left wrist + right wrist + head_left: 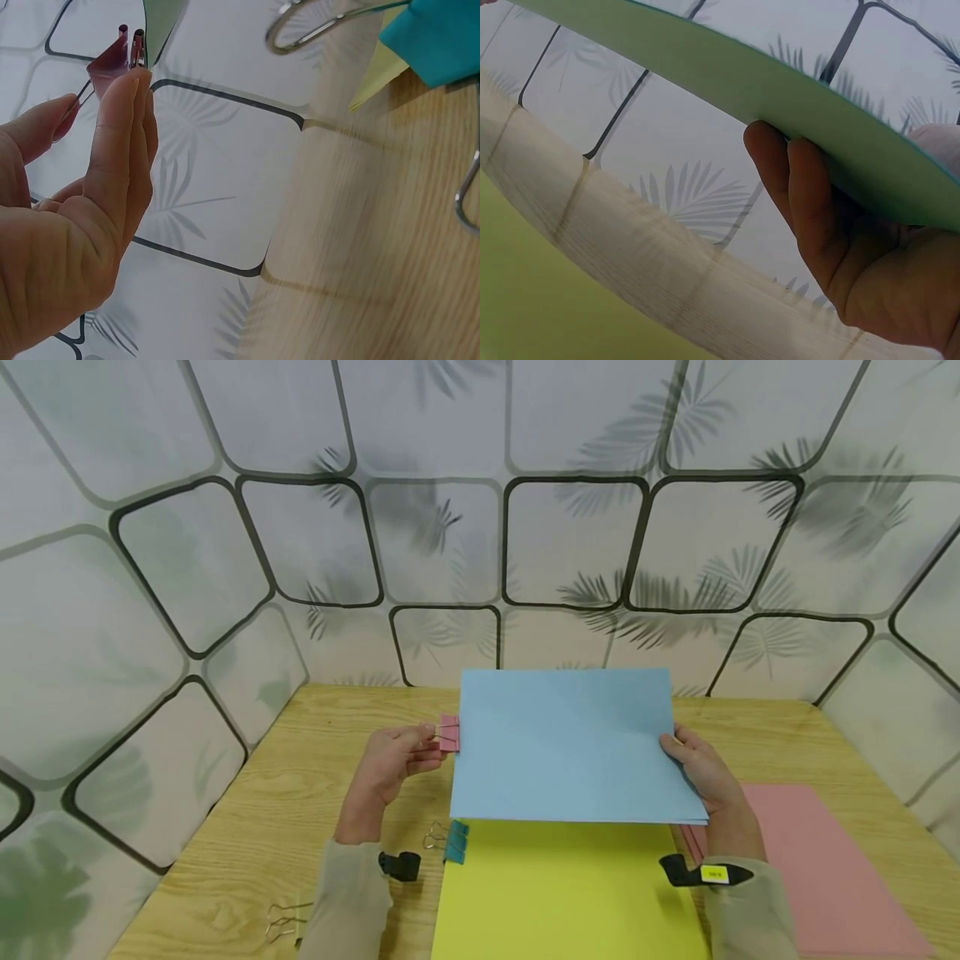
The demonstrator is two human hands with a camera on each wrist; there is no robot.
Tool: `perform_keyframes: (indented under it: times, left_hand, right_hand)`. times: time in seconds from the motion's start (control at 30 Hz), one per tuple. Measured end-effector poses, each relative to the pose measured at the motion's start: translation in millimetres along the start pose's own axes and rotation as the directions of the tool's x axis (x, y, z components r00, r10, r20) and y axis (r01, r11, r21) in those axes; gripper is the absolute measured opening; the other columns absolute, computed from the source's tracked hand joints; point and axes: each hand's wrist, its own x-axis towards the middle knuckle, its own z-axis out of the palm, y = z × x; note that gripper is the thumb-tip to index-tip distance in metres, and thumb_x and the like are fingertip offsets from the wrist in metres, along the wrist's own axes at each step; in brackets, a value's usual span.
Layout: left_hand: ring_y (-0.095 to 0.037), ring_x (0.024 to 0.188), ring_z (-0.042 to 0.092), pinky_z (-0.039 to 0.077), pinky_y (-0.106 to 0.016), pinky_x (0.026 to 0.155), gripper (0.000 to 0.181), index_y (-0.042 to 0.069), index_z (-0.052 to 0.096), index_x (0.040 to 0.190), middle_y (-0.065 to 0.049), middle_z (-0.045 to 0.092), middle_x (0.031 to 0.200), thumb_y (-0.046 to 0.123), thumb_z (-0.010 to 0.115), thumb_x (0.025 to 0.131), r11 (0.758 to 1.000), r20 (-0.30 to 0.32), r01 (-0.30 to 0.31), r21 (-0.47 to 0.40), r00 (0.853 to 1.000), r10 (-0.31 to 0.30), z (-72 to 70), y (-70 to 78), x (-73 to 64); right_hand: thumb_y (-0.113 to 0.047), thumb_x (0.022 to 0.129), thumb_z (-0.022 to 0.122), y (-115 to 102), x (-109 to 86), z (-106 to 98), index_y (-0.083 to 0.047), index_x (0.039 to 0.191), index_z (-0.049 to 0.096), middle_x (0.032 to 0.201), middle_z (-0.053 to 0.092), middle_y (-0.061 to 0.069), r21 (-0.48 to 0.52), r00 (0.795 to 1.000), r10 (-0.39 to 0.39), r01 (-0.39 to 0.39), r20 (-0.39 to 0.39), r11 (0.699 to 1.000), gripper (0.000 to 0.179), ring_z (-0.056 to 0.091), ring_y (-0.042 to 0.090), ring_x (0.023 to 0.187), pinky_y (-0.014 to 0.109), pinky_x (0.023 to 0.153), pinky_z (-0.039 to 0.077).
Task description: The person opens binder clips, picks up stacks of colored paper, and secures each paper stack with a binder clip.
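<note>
A stack of light blue paper [566, 747] is held up above the table, its near edge over the yellow paper [562, 893]. My right hand [705, 768] grips its right edge, thumb on top and fingers underneath, as the right wrist view shows. At the left edge sits a pink binder clip [448, 733]. My left hand [393, 760] pinches that clip's wire handles between thumb and fingers. In the left wrist view the clip [112, 64] meets the paper's edge; whether its mouth is fully closed on the sheets I cannot tell.
A teal binder clip [456, 842] grips the left edge of the yellow paper. Pink paper [825, 868] lies at the right, partly behind the right forearm. Another clip with wire handles [281, 920] lies at the lower left, partly covered by the sleeve. A patterned wall [442, 543] stands behind the table.
</note>
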Motion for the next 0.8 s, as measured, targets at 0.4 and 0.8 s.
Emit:
perform_keyframes:
  times: [0.4,0.8]
  left_hand:
    - [-0.014,0.072,0.071,0.059,-0.026,0.068,0.036,-0.019,0.059,0.117,-0.009,0.065,0.082,0.013,0.059,0.100,1.000,-0.006,0.010,0.017,1.000,-0.010,-2.4,-0.2,-1.1]
    - [-0.013,0.072,0.070,0.059,-0.025,0.069,0.041,-0.019,0.058,0.120,-0.011,0.065,0.087,0.017,0.059,0.101,0.995,0.000,0.017,0.096,1.000,-0.017,1.0,-0.6,-1.2]
  right_hand:
    - [-0.036,0.108,0.040,1.4,0.0,-2.7,-0.003,0.158,-0.003,0.110,0.056,-0.014,-0.030,1.000,0.001,-0.001,-0.009,1.000,0.074,0.065,0.006,0.095,0.030,0.080,0.058]
    - [-0.038,0.107,0.042,2.0,-1.1,-1.5,-0.002,0.158,-0.002,0.116,0.053,-0.009,-0.038,1.000,-0.008,0.008,-0.011,0.999,0.077,0.064,0.006,0.098,0.030,0.082,0.058]
